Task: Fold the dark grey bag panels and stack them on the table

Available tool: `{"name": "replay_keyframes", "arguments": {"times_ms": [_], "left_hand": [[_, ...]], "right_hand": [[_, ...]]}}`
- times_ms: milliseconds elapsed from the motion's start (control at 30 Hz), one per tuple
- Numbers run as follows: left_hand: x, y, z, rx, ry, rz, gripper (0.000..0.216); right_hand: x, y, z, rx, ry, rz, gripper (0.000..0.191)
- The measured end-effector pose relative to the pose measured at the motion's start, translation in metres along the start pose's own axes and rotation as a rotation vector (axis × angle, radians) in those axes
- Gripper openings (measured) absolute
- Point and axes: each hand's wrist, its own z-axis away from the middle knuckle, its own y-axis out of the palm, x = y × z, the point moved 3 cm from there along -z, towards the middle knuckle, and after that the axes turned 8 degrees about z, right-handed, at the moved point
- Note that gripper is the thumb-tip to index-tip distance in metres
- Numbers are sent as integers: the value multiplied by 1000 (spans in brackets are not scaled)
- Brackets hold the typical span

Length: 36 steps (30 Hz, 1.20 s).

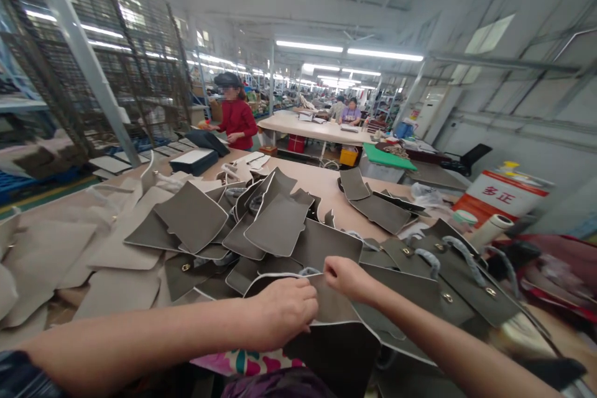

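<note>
My left hand [280, 312] is closed, its fingers curled over the upper edge of a dark grey-brown bag piece [333, 348] with a pale edge, close to my body. To its right, my right hand [347, 277] makes a fist just above the same piece; whatever is in its fingers is hidden. Beyond both hands lies a heap of similar grey-brown bag panels [280, 221] with white edges. On the right are panels with wrapped handles [464, 255] and gold-coloured fittings [448, 298].
Beige panels [51, 255] are piled on the left. A dark box [194, 160] with a pale top sits farther back. A person in red [237, 118] stands across the table. At right are a white roll [492, 230] and an orange-and-white container [499, 196].
</note>
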Motion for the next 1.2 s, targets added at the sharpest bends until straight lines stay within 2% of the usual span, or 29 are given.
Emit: {"name": "replay_keyframes", "arguments": {"times_ms": [133,233,300,400,500,567,667,767,833,933,1000,1067,1133,1200], "left_hand": [[8,6,1,33,-135,-8,9],[11,10,2,12,-163,-3,9],[12,9,2,-5,-182,-11,10],[14,2,3,-29,-236,-27,12],[14,-4,0,-68,-253,-40,13],[14,-5,-4,-101,-251,-46,11],[15,-3,-8,-156,-272,-43,12],[15,-2,-9,-213,-297,-40,16],[14,-7,-5,-267,-246,-45,16],[19,-24,8,-400,-179,-105,21],[30,-36,19,-445,-263,-93,34],[46,-40,29,-372,-392,40,43],[58,-37,35,-261,-460,234,36],[64,-32,39,-215,-462,414,26]], "right_hand": [[8,-6,12,55,-60,-55,16],[24,-18,31,112,-175,-157,22],[32,-28,44,107,-197,-231,27],[38,-39,61,12,-167,-173,29],[43,-40,68,-80,-179,125,25],[45,-36,68,-162,-207,315,34],[46,-26,63,-302,-317,477,47],[40,-21,56,-390,-347,525,30],[33,-24,53,-423,-322,517,18],[25,-36,50,-461,-329,500,15],[22,-46,49,-488,-374,502,15],[19,-53,47,-499,-415,497,15],[17,-59,44,-499,-435,486,15],[16,-64,40,-507,-433,488,14]]}}
